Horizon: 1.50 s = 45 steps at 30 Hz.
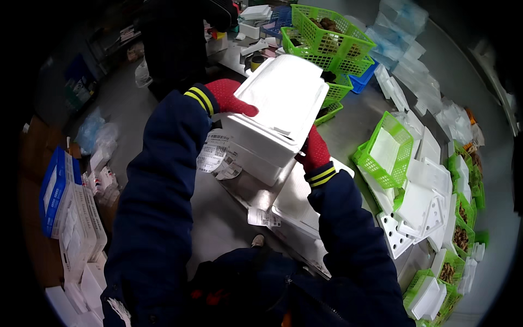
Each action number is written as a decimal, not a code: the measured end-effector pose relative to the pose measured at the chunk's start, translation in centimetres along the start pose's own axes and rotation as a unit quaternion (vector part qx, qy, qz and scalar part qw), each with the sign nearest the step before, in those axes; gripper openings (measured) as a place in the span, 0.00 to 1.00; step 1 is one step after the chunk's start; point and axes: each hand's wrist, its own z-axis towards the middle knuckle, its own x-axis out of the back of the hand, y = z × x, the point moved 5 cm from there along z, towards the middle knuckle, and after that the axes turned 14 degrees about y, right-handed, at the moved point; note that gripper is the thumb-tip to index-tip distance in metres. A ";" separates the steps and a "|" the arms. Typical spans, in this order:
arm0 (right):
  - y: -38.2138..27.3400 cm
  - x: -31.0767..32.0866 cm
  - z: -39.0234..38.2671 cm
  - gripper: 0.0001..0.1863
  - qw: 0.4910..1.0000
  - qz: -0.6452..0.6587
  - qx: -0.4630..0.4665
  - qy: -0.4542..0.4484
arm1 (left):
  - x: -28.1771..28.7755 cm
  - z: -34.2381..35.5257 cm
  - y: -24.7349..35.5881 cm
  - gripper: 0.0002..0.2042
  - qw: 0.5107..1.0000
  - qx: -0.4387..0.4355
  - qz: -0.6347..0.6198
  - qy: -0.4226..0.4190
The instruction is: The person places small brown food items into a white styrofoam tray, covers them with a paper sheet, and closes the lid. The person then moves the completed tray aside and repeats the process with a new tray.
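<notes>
The left hand (pixel 231 98), in a red glove, grips the near-left edge of a lidded white foam box (pixel 278 111); the right hand (pixel 315 150), gloved alike, clasps its opposite side, holding it above the steel surface (pixel 354 122). White paper labels (pixel 217 155) hang just below the box's left side. Green plastic baskets (pixel 327 35) stand beyond the box.

Lidded white foam box (pixel 280 109), tilted, lifted
</notes>
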 end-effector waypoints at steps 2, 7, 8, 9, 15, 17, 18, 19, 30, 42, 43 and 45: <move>1.8 -1.5 1.3 0.25 1.000 0.010 -0.006 -0.001 | -1.3 1.7 -3.8 0.34 0.999 -0.040 -0.003 -0.001; 2.3 1.3 2.1 0.27 0.890 -0.246 0.380 0.054 | -4.7 2.1 -8.4 0.33 0.980 -0.014 -0.199 -0.002; 1.6 1.8 0.4 0.29 0.904 -0.268 0.326 0.064 | -4.2 1.1 -7.5 0.35 0.978 -0.010 -0.208 0.026; 1.9 4.0 0.1 0.31 0.912 -0.239 0.326 0.071 | -4.1 1.0 -6.4 0.36 0.973 -0.016 -0.225 0.051; 5.1 16.0 -2.5 0.27 0.989 -0.094 0.032 0.106 | 0.5 0.8 -5.0 0.44 0.965 -0.087 -0.137 0.207; 7.1 20.1 -3.1 0.23 0.996 -0.030 0.013 0.085 | 2.2 0.8 -2.2 0.41 0.933 -0.110 -0.247 0.238; 7.5 21.0 -4.0 0.20 0.995 0.012 -0.015 0.095 | 2.8 1.0 -0.6 0.38 0.929 -0.103 -0.267 0.233; 9.3 24.1 -3.9 0.19 0.994 0.032 -0.017 0.108 | 2.4 2.1 1.6 0.33 0.910 -0.101 -0.325 0.237; 11.4 32.7 -11.9 0.13 0.959 0.146 -0.035 0.241 | 2.7 24.0 12.5 0.48 0.933 -0.232 0.191 0.197; 20.7 38.6 -22.3 0.16 0.892 0.235 -0.040 0.383 | 4.1 38.5 4.1 0.30 0.934 -0.270 0.137 0.192; 21.1 38.5 -22.7 0.16 0.892 0.243 -0.039 0.381 | 4.0 38.4 5.3 0.30 0.925 -0.278 0.148 0.212; 21.4 38.6 -25.1 0.15 0.875 0.304 -0.031 0.376 | -0.6 36.7 7.3 0.32 0.927 -0.283 0.076 0.236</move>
